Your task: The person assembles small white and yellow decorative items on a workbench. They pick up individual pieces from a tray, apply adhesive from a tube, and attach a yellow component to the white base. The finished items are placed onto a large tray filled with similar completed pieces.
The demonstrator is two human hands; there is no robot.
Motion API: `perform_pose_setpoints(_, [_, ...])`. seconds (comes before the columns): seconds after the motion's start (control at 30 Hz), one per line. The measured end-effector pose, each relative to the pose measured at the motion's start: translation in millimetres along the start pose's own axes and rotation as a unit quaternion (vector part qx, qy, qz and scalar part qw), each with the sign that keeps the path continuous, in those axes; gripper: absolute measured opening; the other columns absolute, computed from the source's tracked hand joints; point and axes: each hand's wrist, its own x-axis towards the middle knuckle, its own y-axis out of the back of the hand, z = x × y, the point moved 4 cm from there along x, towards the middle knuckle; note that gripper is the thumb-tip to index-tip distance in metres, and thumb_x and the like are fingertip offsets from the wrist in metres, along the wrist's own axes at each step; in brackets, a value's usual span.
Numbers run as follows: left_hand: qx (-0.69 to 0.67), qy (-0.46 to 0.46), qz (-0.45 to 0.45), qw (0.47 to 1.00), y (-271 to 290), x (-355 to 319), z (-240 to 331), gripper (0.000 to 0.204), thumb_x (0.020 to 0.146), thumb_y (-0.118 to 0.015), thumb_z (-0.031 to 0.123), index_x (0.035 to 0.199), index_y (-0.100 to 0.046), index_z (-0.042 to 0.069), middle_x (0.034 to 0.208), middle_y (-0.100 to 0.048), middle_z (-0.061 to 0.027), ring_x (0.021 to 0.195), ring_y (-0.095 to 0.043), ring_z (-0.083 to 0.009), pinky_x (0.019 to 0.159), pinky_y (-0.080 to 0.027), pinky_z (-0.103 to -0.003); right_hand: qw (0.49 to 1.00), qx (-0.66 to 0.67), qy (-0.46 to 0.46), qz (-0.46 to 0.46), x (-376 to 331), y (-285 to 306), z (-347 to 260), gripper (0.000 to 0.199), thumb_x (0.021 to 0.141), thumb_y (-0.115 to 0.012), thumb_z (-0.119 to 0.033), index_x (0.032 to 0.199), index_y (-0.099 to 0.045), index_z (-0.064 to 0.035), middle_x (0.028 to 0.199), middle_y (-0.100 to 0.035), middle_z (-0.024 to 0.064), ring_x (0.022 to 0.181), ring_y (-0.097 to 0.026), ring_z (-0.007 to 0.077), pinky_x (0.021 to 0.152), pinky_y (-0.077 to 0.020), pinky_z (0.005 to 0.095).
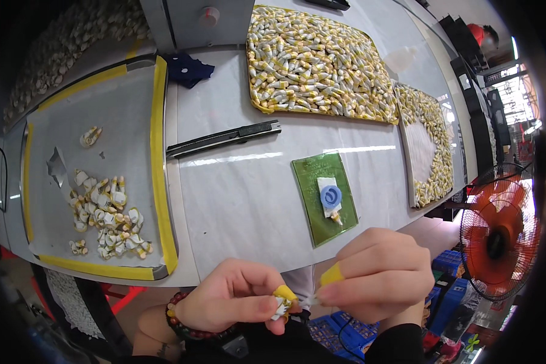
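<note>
My left hand (230, 297) is closed in a pinch at the table's near edge, holding a small white-and-yellow molded piece (281, 308) between thumb and fingers. Close by on the right, my right hand (379, 276) pinches thumb against fingers. A thin whitish bit shows at its fingertips near the piece, too blurred to name. Yellow tape wraps a finger on each hand. Beyond the right hand lies a green plate (309, 176) bearing a blue round part (330, 197) on a white pad. A heap of similar small pieces (112, 224) sits in the yellow-taped tray (159, 151) at left.
A black utility knife (224, 139) lies mid-table. Behind it stand a large tray of many small pieces (321, 67) and a second, partly filled tray (420, 151). A dark blue cloth (188, 70) rests beside a grey box (206, 24). An orange fan (497, 236) stands at right.
</note>
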Motion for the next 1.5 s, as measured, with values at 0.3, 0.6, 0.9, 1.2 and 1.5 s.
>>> perform_pose_setpoints(0.3, [-0.072,0.007,-0.058,0.996,0,2,-2,0.023,0.091,-0.059,0.017,0.100,-0.058,-0.005,0.088,-0.063,-0.0076,0.079,-0.062,-0.0097,0.075,-0.051,-0.023,0.991,0.007,0.111,-0.068,6,-9,3,0.018,0.067,-0.070,0.000,0.084,-0.067,0.0036,0.079,-0.062,0.0089,0.065,-0.059,0.0179,0.055,-0.0494,0.0244])
perform_pose_setpoints(0.6, [-0.084,-0.004,-0.069,0.994,0,4,-3,0.021,0.092,-0.058,0.015,0.100,-0.057,-0.004,0.089,-0.063,-0.0076,0.082,-0.062,-0.0108,0.076,-0.051,-0.023,0.990,0.010,0.117,-0.082,8,-9,3,0.016,0.068,-0.072,-0.001,0.083,-0.066,0.0040,0.079,-0.062,0.0097,0.065,-0.060,0.0180,0.056,-0.0505,0.0247])
perform_pose_setpoints(0.9, [0.034,-0.075,-0.013,0.997,-6,3,8,0.020,0.088,-0.064,0.010,0.102,-0.058,-0.003,0.092,-0.064,-0.0078,0.084,-0.063,-0.0125,0.077,-0.049,-0.024,0.992,-0.014,0.099,-0.076,3,-3,-1,0.020,0.068,-0.071,-0.001,0.087,-0.068,0.0046,0.083,-0.063,0.0103,0.068,-0.061,0.0194,0.059,-0.0514,0.0256])
perform_pose_setpoints(1.2, [0.405,-0.319,0.061,0.855,-10,-1,25,0.028,0.073,-0.079,0.010,0.094,-0.066,-0.002,0.082,-0.065,-0.0108,0.070,-0.063,-0.0193,0.063,-0.048,-0.025,0.995,-0.025,0.086,-0.051,-8,-3,-1,0.016,0.068,-0.072,-0.004,0.084,-0.069,-0.0027,0.082,-0.065,0.0070,0.069,-0.062,0.0197,0.058,-0.0512,0.0274])
perform_pose_setpoints(1.5, [0.472,-0.332,0.037,0.816,-15,2,29,0.029,0.067,-0.082,0.005,0.088,-0.065,-0.006,0.081,-0.067,-0.0149,0.070,-0.065,-0.0204,0.063,-0.052,-0.029,0.978,-0.133,0.060,-0.149,-3,8,-23,0.012,0.075,-0.068,-0.012,0.086,-0.069,-0.0080,0.091,-0.065,0.0049,0.080,-0.061,0.0192,0.069,-0.0478,0.0302])
